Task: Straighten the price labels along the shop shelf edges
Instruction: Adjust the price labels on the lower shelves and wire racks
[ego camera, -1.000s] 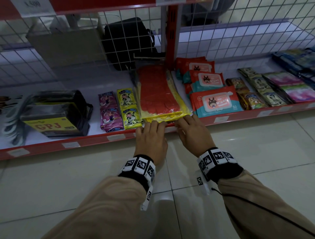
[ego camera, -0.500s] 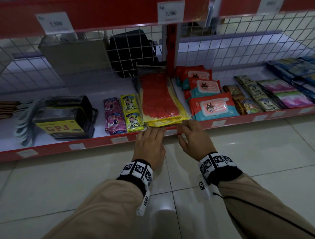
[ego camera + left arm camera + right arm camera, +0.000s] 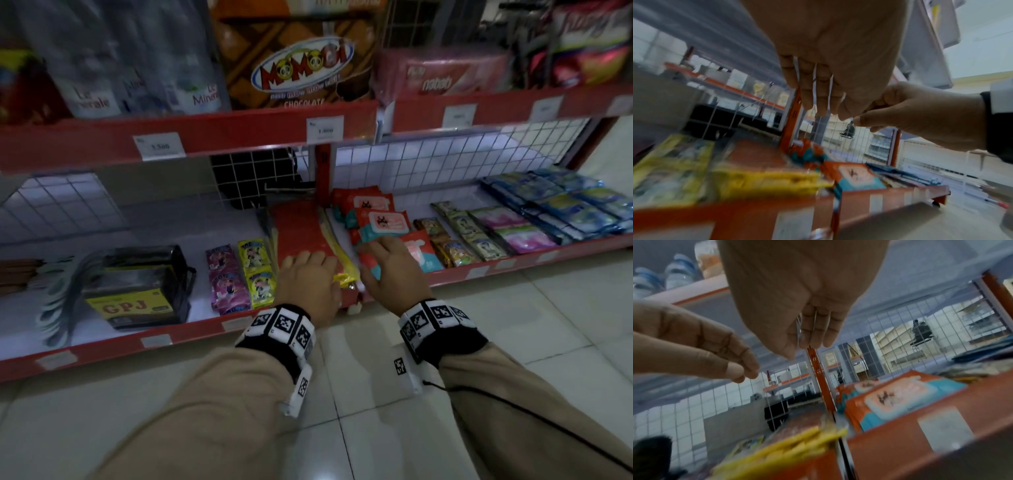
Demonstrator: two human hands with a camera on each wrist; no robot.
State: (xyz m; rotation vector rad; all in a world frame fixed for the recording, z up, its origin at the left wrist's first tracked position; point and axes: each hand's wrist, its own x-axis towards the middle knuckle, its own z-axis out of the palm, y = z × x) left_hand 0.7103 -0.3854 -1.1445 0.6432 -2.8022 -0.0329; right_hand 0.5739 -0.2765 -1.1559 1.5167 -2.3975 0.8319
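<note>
Now both hands are hovering mid-frame over the lower shelf edge (image 3: 191, 334): left hand (image 3: 308, 281) and right hand (image 3: 394, 270) loosely open, holding nothing. Likely next: reaching for the upper price label (image 3: 324, 129), centre frame.

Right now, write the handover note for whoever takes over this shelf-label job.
Left hand: open, fingers loose, holding nothing, above the lower shelf edge in front of the red-and-yellow packs.
Right hand: open, empty, above the wet-wipe packs.
Price labels: small ones sit along the lower edge; larger ones, such as the 1.000 label, on the upper edge.
Done: cannot tell from these views which labels are straightened.
Left: check each label; the 1.500 label looks tilted.
</note>
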